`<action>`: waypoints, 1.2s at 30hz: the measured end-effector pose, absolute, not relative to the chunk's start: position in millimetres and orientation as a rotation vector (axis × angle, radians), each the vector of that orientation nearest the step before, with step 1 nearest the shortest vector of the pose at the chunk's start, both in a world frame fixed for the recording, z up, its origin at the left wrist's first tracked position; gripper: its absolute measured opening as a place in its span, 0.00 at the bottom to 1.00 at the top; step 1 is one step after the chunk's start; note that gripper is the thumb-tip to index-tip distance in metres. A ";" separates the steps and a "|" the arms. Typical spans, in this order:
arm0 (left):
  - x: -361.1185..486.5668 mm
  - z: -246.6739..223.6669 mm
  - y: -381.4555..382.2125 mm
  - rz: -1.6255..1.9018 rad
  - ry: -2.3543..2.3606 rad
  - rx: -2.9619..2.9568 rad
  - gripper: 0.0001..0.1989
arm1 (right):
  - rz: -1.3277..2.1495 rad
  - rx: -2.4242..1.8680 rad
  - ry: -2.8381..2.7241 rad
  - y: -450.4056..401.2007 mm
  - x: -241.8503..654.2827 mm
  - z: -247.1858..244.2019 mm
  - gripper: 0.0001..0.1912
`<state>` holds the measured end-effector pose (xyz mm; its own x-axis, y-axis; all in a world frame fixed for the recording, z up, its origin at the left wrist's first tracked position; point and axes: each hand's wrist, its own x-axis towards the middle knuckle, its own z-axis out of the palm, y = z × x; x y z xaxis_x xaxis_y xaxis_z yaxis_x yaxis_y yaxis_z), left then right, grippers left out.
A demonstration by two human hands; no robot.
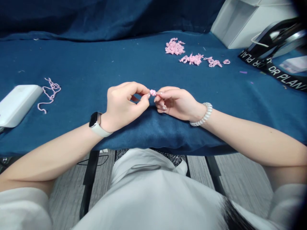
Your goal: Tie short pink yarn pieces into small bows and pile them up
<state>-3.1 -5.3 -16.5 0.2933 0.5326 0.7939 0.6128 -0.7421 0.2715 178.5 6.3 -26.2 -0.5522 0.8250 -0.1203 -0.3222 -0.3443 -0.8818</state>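
Note:
A small knot of pink yarn [153,92] is pinched between the fingertips of my left hand [123,103] and my right hand [174,102], just above the blue cloth. The fingers of both hands hide part of the knot. A looser pink yarn strand [49,92] lies on the cloth to the left, well away from my hands. Farther off at the back, several crinkled pink yarn clumps [175,47] sit in a loose row.
A white power bank [18,105] rests at the left edge of the blue-covered table [79,60]. At the back right stand a white box [232,24] and a black bag with a lettered strap [272,70]. Blue fabric hangs behind the table.

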 end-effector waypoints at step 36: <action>1.3 -15.3 -12.7 -1.553 -1.484 -2.669 0.05 | 0.531 -0.839 -2.069 -3.8 180.6 -22.3 0.18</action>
